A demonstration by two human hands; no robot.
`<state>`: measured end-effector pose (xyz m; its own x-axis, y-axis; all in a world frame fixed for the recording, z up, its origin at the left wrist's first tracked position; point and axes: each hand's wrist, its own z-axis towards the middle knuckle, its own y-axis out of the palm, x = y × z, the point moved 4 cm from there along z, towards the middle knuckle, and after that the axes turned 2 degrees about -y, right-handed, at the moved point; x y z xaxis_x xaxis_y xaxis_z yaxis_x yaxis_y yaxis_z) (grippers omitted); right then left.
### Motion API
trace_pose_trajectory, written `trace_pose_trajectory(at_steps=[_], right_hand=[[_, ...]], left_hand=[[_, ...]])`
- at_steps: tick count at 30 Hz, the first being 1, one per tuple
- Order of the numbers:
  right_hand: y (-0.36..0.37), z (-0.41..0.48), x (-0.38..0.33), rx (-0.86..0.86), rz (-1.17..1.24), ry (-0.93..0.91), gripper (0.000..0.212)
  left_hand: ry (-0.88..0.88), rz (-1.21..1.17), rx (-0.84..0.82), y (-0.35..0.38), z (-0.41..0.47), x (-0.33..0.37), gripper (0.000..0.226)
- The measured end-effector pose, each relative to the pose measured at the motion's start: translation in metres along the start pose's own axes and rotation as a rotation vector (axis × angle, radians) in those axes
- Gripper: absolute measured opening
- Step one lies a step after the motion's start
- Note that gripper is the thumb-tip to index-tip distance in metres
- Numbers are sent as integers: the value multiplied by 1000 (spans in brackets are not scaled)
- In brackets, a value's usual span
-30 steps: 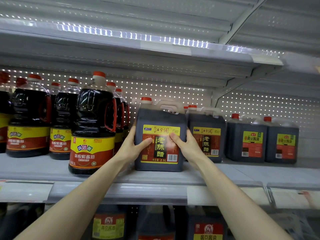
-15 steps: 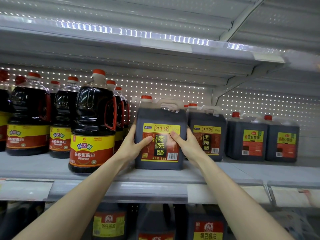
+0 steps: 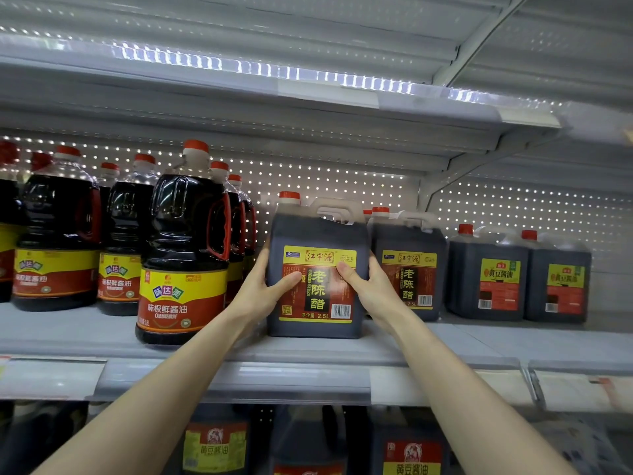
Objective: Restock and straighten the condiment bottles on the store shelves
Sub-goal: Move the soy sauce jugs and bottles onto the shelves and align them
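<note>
Clamping the vinegar jug mid-frame, left hand and right hand curled round its sides, I risk sliding it into the soy bottle at its left.

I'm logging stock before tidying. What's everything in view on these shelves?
front vinegar jug: one, dark, yellow-red label, shelf centre.
rear vinegar jugs: at least one, same, behind-right.
round bottles: about eight, dark, red caps, left.
soy jugs: two, dark, red caps, right.
lower jugs: three, partly seen, shelf below.
shelf: one, grey.
left hand: grips front jug's left side.
right hand: grips its right side.
</note>
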<state>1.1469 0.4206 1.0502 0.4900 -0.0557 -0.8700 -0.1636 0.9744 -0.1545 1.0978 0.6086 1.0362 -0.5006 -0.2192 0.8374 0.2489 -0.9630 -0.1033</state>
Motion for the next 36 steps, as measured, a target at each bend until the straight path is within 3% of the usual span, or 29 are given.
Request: trace_pose_trajectory(at_steps=[7, 26, 36], right_hand=[[0, 4, 4, 9, -15, 10, 63], [1, 11, 9, 13, -15, 17, 61], [1, 14, 12, 11, -3, 24, 63]], left_hand=[[-8, 0, 1, -1, 1, -1, 64], [-39, 6, 5, 1, 5, -4, 62], [-55, -28, -9, 1, 6, -5, 45]])
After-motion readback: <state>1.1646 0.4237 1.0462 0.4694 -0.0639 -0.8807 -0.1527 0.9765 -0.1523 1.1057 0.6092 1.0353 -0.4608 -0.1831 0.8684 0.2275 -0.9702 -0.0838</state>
